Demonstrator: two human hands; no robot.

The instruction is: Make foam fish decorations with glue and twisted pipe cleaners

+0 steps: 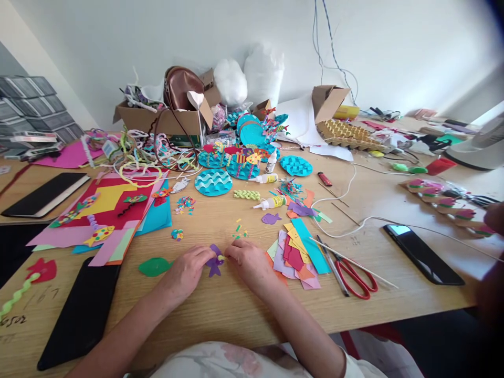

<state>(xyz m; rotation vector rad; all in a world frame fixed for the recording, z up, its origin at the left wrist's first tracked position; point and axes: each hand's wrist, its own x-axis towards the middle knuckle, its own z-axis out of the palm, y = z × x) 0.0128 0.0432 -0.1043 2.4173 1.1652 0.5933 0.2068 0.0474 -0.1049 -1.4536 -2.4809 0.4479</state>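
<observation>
A purple paper fish [214, 265] with small yellow-green bits on it lies on the wooden table between my two hands. My left hand [191, 270] has its fingers pressed together on the fish's left edge. At the fish's right side, my right hand [249, 258] is pinched at the small yellow-green pieces; what its fingertips hold is too small to make out. A green paper fish shape [154, 266] lies left of my left hand. Beyond the hands are small green and orange paper bits [239, 230] and another purple fish [271, 218].
Red-handled scissors [356, 278], paper scraps [293, 252] and a phone [423, 254] lie to the right. Glue bottles [271, 202] and blue discs [213, 182] stand farther back. A black case [81, 310] lies left. A person's hand [495, 216] shows at the right edge.
</observation>
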